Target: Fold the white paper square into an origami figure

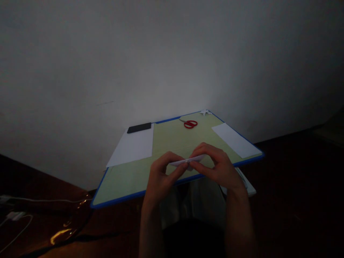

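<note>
My left hand (161, 175) and my right hand (217, 166) meet above the near edge of a light green board with a blue rim (120, 199). Both pinch a small folded piece of white paper (188, 161), held flat between thumbs and fingertips. The left hand grips its left end, the right hand its right end. The paper is lifted a little off the board.
On the board lie a white sheet (134, 145) at the left with a black flat object (139, 127) at its far end, red scissors (190, 124) at the back, a white paper strip (235, 139) at the right and a small folded paper piece (205, 112) at the far corner. White cables (16, 215) lie on the dark floor at the left.
</note>
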`<control>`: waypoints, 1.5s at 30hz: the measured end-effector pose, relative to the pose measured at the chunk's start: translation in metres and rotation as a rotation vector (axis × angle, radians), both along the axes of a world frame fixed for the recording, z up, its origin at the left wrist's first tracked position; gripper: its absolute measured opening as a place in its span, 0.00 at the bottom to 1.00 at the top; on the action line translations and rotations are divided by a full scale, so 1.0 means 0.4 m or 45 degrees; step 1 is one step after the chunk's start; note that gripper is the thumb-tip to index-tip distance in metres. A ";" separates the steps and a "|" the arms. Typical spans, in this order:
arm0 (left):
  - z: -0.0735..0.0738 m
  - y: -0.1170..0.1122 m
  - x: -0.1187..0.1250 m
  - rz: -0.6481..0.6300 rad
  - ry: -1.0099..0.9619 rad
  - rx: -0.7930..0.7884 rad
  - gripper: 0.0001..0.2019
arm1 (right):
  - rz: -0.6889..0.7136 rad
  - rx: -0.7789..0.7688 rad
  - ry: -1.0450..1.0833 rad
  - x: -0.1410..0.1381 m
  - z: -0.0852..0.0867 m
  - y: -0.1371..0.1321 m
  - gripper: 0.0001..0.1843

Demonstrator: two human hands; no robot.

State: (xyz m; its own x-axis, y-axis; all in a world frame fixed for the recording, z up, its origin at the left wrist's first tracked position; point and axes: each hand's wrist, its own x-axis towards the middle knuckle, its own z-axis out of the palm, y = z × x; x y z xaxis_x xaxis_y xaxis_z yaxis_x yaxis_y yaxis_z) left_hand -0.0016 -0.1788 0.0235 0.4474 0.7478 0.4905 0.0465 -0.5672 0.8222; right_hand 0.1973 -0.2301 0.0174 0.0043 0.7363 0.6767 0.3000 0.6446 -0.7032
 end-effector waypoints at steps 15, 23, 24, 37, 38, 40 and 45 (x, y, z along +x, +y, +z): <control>-0.006 -0.001 0.029 0.079 -0.128 -0.121 0.06 | -0.041 -0.096 0.092 -0.008 -0.005 0.010 0.06; -0.013 0.007 0.025 0.128 -0.031 -0.024 0.06 | -0.117 -0.054 -0.041 -0.018 -0.006 0.017 0.07; -0.012 0.005 0.024 0.109 -0.029 -0.004 0.05 | -0.107 -0.045 -0.055 -0.019 -0.003 0.015 0.06; 0.000 -0.011 0.022 0.046 -0.065 0.125 0.03 | -0.129 0.034 0.007 -0.028 0.002 0.012 0.05; -0.004 -0.007 0.022 0.049 -0.087 0.102 0.04 | -0.126 0.020 0.028 -0.027 0.000 0.012 0.05; -0.012 0.001 0.022 0.049 -0.151 0.011 0.04 | -0.111 -0.017 0.086 -0.026 -0.004 0.013 0.05; -0.018 0.005 0.023 -0.003 -0.309 -0.278 0.14 | -0.063 -0.083 0.215 -0.022 -0.011 0.017 0.03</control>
